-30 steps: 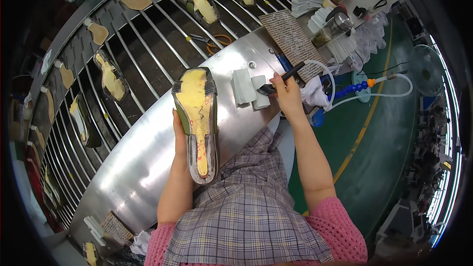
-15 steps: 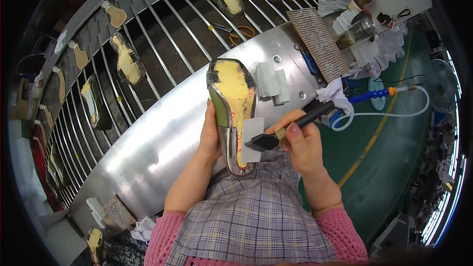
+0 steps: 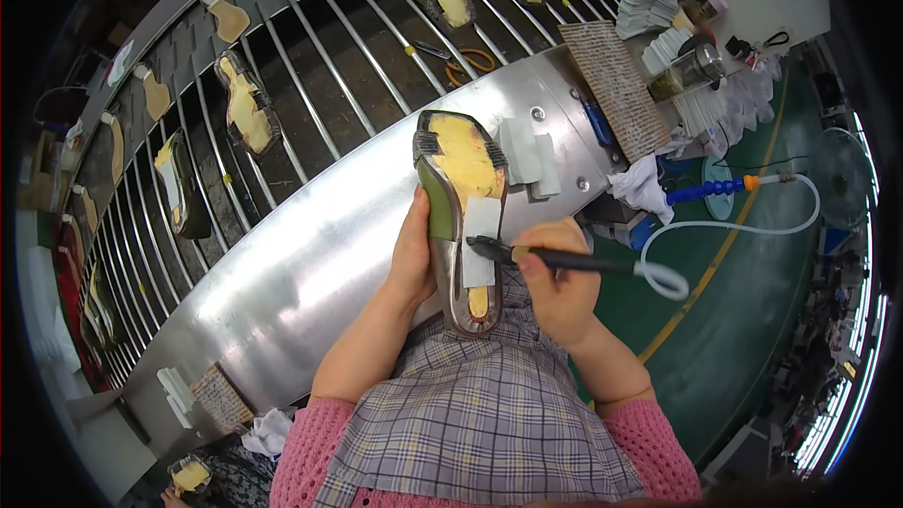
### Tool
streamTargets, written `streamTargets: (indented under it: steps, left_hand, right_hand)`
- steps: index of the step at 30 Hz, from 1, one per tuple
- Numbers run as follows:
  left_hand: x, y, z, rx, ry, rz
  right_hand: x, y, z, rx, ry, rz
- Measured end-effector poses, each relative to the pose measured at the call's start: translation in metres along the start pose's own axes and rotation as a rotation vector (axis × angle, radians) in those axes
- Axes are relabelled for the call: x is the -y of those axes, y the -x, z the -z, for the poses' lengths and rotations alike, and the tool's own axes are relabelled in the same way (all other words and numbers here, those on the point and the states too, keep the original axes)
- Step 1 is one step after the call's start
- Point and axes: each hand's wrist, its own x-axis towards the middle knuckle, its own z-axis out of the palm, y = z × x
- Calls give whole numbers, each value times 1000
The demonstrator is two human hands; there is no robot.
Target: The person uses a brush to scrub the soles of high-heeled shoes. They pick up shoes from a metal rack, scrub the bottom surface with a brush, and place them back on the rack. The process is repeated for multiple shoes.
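My left hand [image 3: 411, 254] is closed round the side of a green and silver shoe upper on its last [image 3: 440, 216]. The shoe is sole side up, toe pointing away, above my lap. A white rectangular strip [image 3: 481, 218] lies along its yellow underside, over the narrow middle toward the heel. In my right hand [image 3: 564, 296] is a black-handled brush [image 3: 588, 261], tied to a white hose. Its dark bristles touch the strip. Two overlapping pale strips [image 3: 520, 152] lie on the metal table [image 3: 310, 292] just past the shoe.
Metal rollers [image 3: 372, 42] curve beyond the table, carrying several shoes and tan insoles [image 3: 229, 19]. Orange-handled scissors [image 3: 470, 66] lie among them. A ridged brown board [image 3: 616, 85] and a glass jar [image 3: 685, 75] are at the right. Another person's hand [image 3: 174, 497] shows at lower left.
The white strip has moved from the shoe's right edge onto the middle of its underside. The brush has swung to nearly level, its tip now on the strip. The shoe shifted slightly right.
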Motion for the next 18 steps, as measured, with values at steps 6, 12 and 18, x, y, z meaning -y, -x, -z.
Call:
streamTargets:
  steps: [6, 12, 18]
  left_hand:
    - [-7, -1, -11, -32, 43, 40]
    - [-3, -1, -18, -26, -3, 61]
    - [-11, -9, -18, -47, -26, 49]
  right_hand:
    - [20, -8, 16, 151, 260, 351]
    - [0, -42, 23, 50, 244, 249]
    - [-12, -59, 37, -185, 187, 281]
